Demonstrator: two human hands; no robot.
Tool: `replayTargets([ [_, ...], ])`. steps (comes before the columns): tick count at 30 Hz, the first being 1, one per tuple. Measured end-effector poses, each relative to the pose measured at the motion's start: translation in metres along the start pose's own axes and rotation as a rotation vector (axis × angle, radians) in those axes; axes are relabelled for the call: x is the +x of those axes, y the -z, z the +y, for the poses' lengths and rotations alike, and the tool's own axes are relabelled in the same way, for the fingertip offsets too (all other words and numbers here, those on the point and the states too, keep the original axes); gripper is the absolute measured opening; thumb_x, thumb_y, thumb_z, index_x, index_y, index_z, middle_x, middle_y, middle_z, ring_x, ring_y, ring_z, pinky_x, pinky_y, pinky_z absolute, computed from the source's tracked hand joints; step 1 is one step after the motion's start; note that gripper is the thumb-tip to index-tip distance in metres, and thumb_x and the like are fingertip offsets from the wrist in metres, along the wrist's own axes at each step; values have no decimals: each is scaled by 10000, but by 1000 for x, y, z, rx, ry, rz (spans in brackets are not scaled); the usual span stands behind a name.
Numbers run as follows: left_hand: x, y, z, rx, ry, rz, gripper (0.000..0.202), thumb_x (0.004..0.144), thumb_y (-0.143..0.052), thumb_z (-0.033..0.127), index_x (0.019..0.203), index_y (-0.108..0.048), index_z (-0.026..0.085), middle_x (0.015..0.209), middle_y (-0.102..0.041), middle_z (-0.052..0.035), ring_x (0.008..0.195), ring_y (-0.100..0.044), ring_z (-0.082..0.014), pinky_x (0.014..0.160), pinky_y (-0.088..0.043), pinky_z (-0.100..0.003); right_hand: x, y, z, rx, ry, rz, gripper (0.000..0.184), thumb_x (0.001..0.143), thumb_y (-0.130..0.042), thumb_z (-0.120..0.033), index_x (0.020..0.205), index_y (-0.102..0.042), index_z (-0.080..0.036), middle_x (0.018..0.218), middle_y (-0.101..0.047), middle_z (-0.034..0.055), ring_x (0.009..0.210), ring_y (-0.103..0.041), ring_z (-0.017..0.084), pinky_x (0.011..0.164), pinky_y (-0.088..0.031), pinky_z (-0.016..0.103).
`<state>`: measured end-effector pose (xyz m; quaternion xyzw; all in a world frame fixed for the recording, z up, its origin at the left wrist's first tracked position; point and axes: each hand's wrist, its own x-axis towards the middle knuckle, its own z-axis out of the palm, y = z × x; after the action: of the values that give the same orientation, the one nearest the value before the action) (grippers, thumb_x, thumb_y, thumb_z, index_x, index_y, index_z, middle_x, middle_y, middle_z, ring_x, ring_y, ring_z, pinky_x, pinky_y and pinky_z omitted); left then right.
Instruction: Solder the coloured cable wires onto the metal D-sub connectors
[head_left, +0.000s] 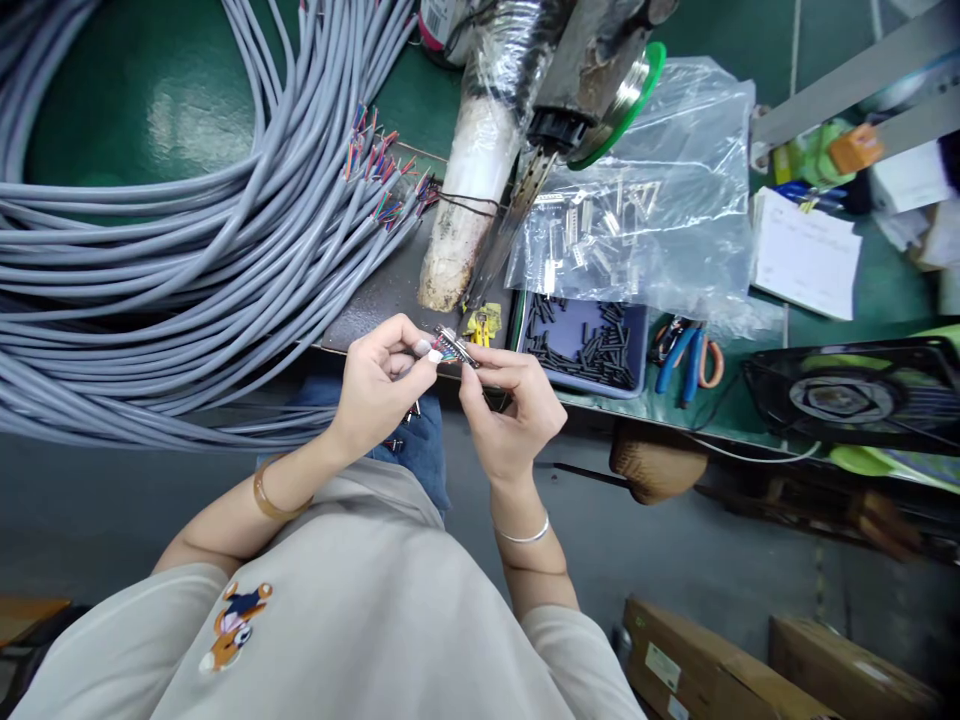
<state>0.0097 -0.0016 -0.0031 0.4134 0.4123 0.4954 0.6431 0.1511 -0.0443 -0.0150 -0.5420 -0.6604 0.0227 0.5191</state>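
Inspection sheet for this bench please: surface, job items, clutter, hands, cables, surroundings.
Surface: green bench mat; dark plate at its front edge.
Job's things: small connector with coloured wires, held just in front of the bench edge.
Clutter: blue tray of black sleeves; clear bag of metal parts; blue-handled pliers; green-rimmed spool; wrapped cylinder; papers.
Grippers: left hand and right hand both pinch the connector in their fingers.
Cables: grey cable bundle coiled at the left, stripped coloured ends towards the centre.
Surroundings: fan at the right; cardboard boxes on the floor.
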Motion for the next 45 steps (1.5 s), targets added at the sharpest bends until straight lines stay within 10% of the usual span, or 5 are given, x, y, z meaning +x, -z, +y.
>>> replayTargets([
  [20,4,-4,3,155,-146,21,143,725,-686,138,684,-552,168,763,-647,10,473,-422,-15,433,-326,-148,8,-3,1,-41,33,25,185,841,-777,-114,863,-665,-259,957,-777,-1,863,-744,168,756,-619,311],
  [45,8,3,1,40,41,-7,220,704,-787,200,680,-571,165,564,-540,76,366,-360,3,331,-242,-136,6,-5,9,51,-1,-13,206,854,-759,-97,793,-615,-232,935,-775,-3,848,-740,145,765,-607,300],
])
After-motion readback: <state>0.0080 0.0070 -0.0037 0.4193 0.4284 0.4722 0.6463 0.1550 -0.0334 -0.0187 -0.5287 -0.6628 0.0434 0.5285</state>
